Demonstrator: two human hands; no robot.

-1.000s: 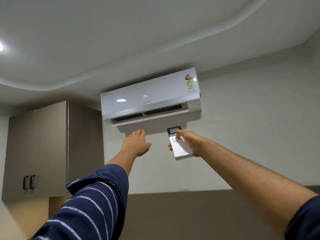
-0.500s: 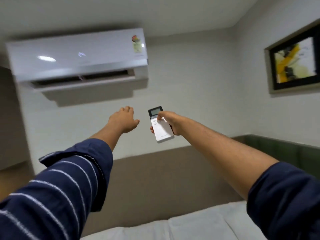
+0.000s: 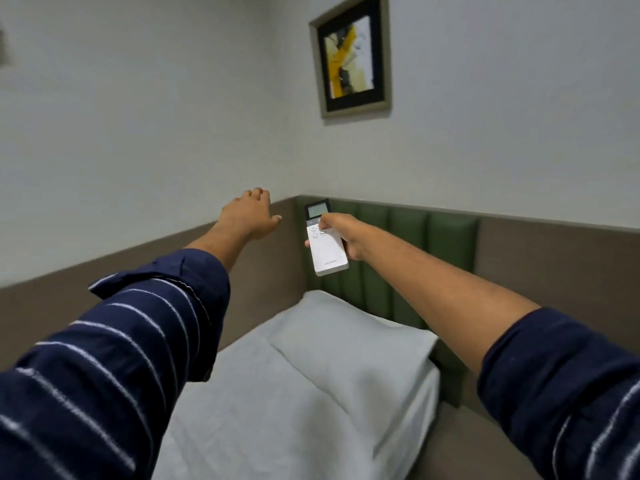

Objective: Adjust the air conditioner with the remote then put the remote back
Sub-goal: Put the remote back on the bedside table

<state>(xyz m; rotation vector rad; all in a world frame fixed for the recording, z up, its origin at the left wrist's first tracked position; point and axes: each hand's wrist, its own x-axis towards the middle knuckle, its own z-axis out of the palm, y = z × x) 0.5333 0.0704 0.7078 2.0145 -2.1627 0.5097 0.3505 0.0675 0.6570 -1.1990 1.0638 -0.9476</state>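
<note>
My right hand [image 3: 343,237] grips a white remote [image 3: 327,252] with a small dark screen at its top, thumb resting on the upper buttons. The remote is held out at arm's length, above the pillow and in front of the green headboard. My left hand [image 3: 249,216] is stretched out to the left of the remote, fingers loosely apart, holding nothing. The air conditioner is outside the frame, apart from a faint grey sliver at the top left edge that I cannot identify.
A bed with a white sheet [image 3: 263,410] and a white pillow [image 3: 349,344] lies below my arms. A padded green headboard [image 3: 398,244] and brown wall panelling [image 3: 554,271] run behind it. A framed yellow and black picture [image 3: 351,57] hangs on the right wall.
My view has swung down and to the right, from the air conditioner to the bed corner. Both arms stay outstretched, and the right hand keeps hold of the remote.
</note>
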